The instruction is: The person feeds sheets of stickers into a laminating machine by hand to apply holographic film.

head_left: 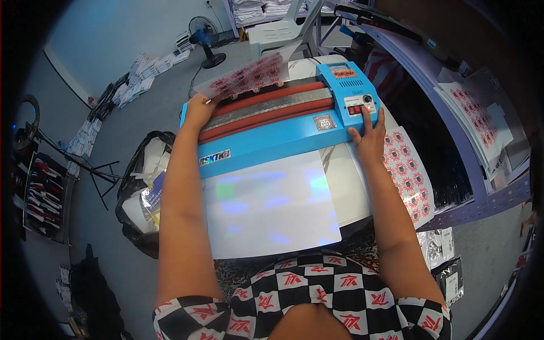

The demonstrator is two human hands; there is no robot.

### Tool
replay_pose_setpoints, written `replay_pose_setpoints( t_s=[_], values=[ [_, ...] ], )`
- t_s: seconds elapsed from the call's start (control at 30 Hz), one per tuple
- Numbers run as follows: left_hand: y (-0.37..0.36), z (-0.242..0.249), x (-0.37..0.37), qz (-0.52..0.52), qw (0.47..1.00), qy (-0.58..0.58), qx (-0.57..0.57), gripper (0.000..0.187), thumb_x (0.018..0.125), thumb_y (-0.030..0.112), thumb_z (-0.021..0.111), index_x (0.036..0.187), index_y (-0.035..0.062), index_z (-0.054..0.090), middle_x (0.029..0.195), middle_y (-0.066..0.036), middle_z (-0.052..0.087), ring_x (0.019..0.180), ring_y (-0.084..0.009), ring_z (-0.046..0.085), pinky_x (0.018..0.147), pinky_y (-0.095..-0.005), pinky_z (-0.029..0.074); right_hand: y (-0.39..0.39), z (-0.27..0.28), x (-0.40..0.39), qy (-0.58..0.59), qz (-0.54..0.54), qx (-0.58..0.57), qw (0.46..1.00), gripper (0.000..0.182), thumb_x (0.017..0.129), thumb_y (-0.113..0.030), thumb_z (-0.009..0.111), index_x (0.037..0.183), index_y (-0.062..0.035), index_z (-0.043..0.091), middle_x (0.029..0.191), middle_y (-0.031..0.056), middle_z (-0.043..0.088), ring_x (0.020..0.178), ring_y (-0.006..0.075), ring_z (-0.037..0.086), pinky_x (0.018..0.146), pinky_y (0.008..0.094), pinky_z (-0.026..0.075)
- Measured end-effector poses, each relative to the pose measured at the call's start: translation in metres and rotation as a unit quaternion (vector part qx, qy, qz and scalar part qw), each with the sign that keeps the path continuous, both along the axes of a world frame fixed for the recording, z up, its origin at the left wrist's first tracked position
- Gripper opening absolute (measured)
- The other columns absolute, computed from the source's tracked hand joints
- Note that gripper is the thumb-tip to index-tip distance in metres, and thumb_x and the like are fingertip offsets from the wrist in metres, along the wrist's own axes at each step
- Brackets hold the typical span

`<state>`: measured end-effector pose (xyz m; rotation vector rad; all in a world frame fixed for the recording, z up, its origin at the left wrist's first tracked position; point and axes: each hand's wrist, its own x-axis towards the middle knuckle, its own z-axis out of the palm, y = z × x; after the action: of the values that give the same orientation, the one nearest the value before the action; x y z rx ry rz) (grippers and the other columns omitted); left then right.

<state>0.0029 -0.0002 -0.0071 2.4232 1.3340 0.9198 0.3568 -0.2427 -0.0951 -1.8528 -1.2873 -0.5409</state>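
Observation:
A blue roller machine (272, 136) with red rollers sits on a white table. My left hand (198, 113) is closed on the near left corner of a sheet with red prints (243, 78), which stands tilted up behind the rollers. At the machine's right end, my right hand (369, 135) has its fingers apart, with one fingertip on the red switches of the control panel (356, 107). In front of the machine lies a blank glossy sheet (272, 209). Another sheet of red and black prints (409, 178) lies right of my right forearm.
A black bag of waste (129, 195) stands left of the table. Behind are a fan (205, 42) and white plastic chairs (277, 34). On the right, a shelf (487, 198) holds more printed sheets (473, 116). A tripod (96, 167) stands at left.

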Motion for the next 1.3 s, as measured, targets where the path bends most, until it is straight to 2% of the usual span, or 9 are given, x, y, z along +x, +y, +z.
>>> replay_pose_setpoints(
  t_s=[0.23,0.37,0.4,0.5,0.6,0.63,0.7,0.8,1.3],
  values=[
    [-0.002,-0.001,0.0,-0.037,0.991,-0.113,-0.066,0.028,0.08,0.025,0.059,0.098,0.0044,0.06,0.091,-0.008,0.063,0.084,-0.0182,0.057,0.075,-0.0272,0.041,0.001,-0.001,0.0,0.003,0.004,0.004,1.0,0.062,0.072,-0.049,0.058,0.126,-0.0246,0.04,0.135,0.0216,0.02,0.113,0.0402,0.034,0.093,0.0457,0.032],
    [0.023,-0.007,-0.011,0.027,0.999,0.03,-0.024,0.02,0.074,0.013,0.052,0.087,-0.0002,0.059,0.08,-0.013,0.061,0.079,-0.0229,0.056,0.069,-0.0338,0.042,0.003,-0.001,-0.004,0.094,0.027,-0.001,0.995,0.065,0.067,-0.034,0.067,0.125,-0.0201,0.043,0.134,0.0218,0.022,0.112,0.039,0.035,0.095,0.0439,0.03],
    [0.046,-0.029,-0.022,-0.052,0.996,-0.076,-0.002,0.021,0.075,0.015,0.051,0.085,-0.0019,0.058,0.078,-0.013,0.06,0.077,-0.0218,0.055,0.066,-0.036,0.042,0.009,-0.011,0.005,0.126,0.078,0.004,0.989,0.066,0.065,-0.033,0.068,0.124,-0.015,0.044,0.131,0.0217,0.027,0.111,0.0373,0.036,0.095,0.0431,0.03],
    [0.074,-0.043,-0.035,-0.129,0.983,-0.114,-0.064,0.029,0.081,0.009,0.042,0.102,-0.0023,0.058,0.099,-0.011,0.06,0.093,-0.0204,0.054,0.082,-0.0309,0.039,0.008,-0.015,0.005,0.119,0.065,-0.007,0.991,0.07,0.064,-0.039,0.068,0.123,-0.0108,0.045,0.126,0.0208,0.035,0.116,0.0359,0.033,0.096,0.0445,0.03],
    [0.086,-0.049,-0.032,-0.078,0.982,-0.139,-0.098,0.028,0.083,0.021,0.051,0.095,-0.0037,0.058,0.083,-0.01,0.057,0.079,-0.016,0.05,0.072,-0.0286,0.039,0.0,-0.004,-0.002,0.107,0.005,-0.065,0.992,0.065,0.069,-0.052,0.058,0.128,-0.0317,0.038,0.14,0.0165,0.013,0.118,0.0452,0.026,0.097,0.0501,0.027],
    [0.134,-0.065,-0.056,-0.071,0.996,0.063,-0.007,0.028,0.083,0.02,0.051,0.096,-0.0041,0.057,0.083,-0.011,0.057,0.08,-0.0166,0.05,0.073,-0.0285,0.039,-0.003,0.0,-0.002,0.091,0.012,-0.067,0.994,0.066,0.069,-0.052,0.058,0.129,-0.0325,0.035,0.14,0.0151,0.009,0.117,0.0468,0.026,0.096,0.051,0.029],
    [0.113,-0.062,-0.045,-0.084,0.986,-0.127,-0.061,0.027,0.083,0.018,0.051,0.097,-0.0042,0.057,0.086,-0.01,0.057,0.081,-0.0167,0.05,0.074,-0.028,0.039,-0.006,0.005,-0.007,0.084,-0.004,-0.065,0.994,0.066,0.069,-0.049,0.06,0.128,-0.0322,0.036,0.139,0.0158,0.012,0.115,0.0445,0.029,0.095,0.0492,0.03],
    [0.088,-0.039,-0.036,-0.073,0.983,-0.088,-0.142,0.033,0.085,0.016,0.048,0.111,-0.004,0.051,0.107,-0.012,0.056,0.101,-0.0203,0.049,0.087,-0.0286,0.035,-0.01,0.014,-0.011,0.096,-0.007,-0.08,0.992,0.065,0.068,-0.046,0.062,0.127,-0.0318,0.037,0.138,0.017,0.015,0.114,0.0413,0.032,0.095,0.0466,0.032],
    [0.11,-0.051,-0.046,-0.116,0.964,-0.168,-0.17,0.032,0.085,0.015,0.049,0.112,-0.0015,0.052,0.111,-0.008,0.054,0.104,-0.017,0.048,0.089,-0.0262,0.033,-0.011,0.013,-0.011,0.116,0.002,-0.076,0.99,0.067,0.067,-0.045,0.064,0.127,-0.0327,0.037,0.14,0.0155,0.012,0.116,0.0417,0.029,0.095,0.0464,0.031]
  ],
)
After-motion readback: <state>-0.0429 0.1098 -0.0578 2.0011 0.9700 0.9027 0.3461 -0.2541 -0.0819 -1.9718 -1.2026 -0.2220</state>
